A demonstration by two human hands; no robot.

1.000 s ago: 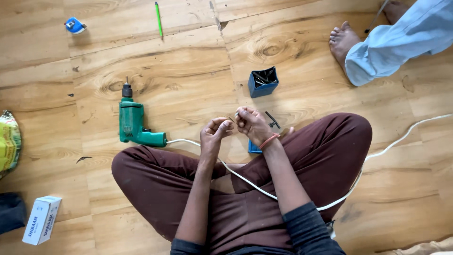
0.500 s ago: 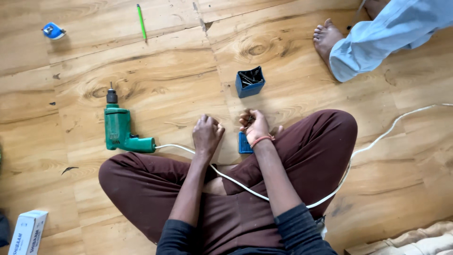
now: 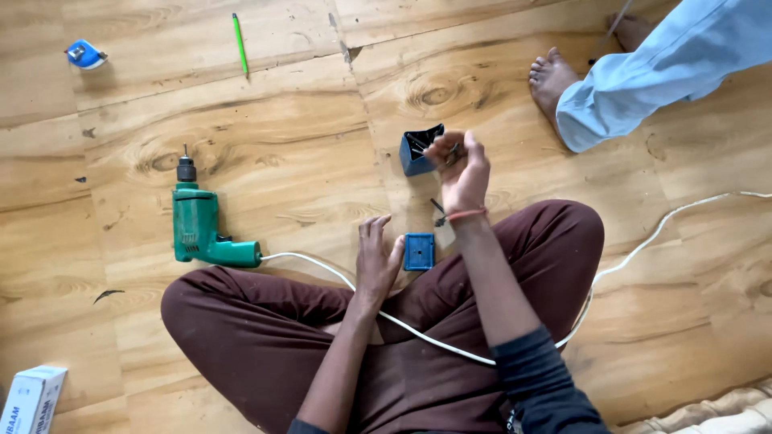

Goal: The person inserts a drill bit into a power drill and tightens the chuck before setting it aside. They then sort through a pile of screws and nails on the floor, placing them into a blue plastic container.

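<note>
I sit cross-legged on a wooden floor. My left hand (image 3: pixel 376 259) rests flat and open on the floor, fingers spread, just left of a small blue square lid (image 3: pixel 419 251). My right hand (image 3: pixel 461 167) is raised over a dark blue open box (image 3: pixel 420 149), its fingers pinched around small thin dark pieces, probably screws. A couple of loose dark screws (image 3: pixel 438 214) lie on the floor below that hand. A red band circles my right wrist.
A green electric drill (image 3: pixel 201 225) lies to the left, its white cord (image 3: pixel 450 347) running across my lap and off to the right. A green pencil (image 3: pixel 240 42) and blue tape measure (image 3: pixel 84 55) lie farther away. Another person's bare foot (image 3: pixel 552 79) is top right. A white carton (image 3: pixel 30 399) sits bottom left.
My hands have separated. The right hand has lifted up toward the dark blue box. The left hand has flattened on the floor beside the blue lid.
</note>
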